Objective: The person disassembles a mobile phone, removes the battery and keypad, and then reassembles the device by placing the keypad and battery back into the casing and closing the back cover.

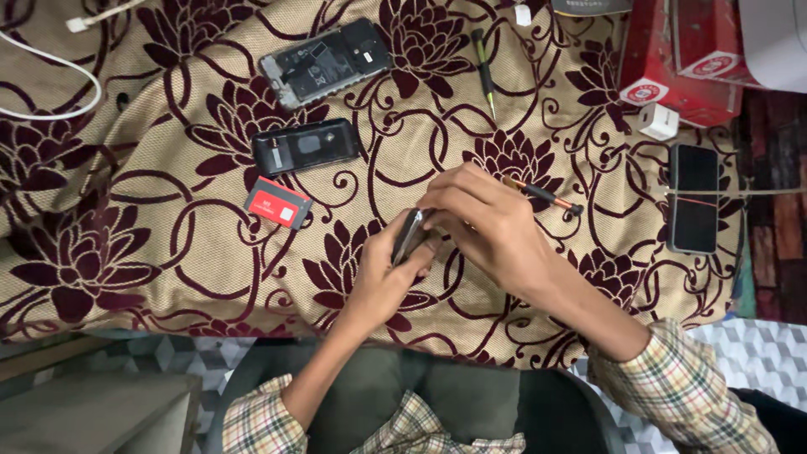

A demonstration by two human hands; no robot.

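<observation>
Midway through stripping phones, by the look of it. Left hand [382,273] gripping a small phone [409,235] edge-on at centre; right hand [487,223] pinching an orange screwdriver [542,195] against it. Already opened: bare phone frame [326,63] at eleven o'clock, back cover [305,145] and red battery [278,203] at ten. Reassembly not yet begun.

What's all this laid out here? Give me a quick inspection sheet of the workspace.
Surface: beige cloth with dark red flowers.
Job's things: small dark phone held edge-up by both hands; orange-handled screwdriver in the right hand.
Clutter: opened phone body, black back cover, red battery, green screwdriver, black smartphone, white charger plug, red boxes.
Hands: left hand grips the phone; right hand grips phone and screwdriver.
Cables: white cable, top left.
Surroundings: patterned floor.
</observation>
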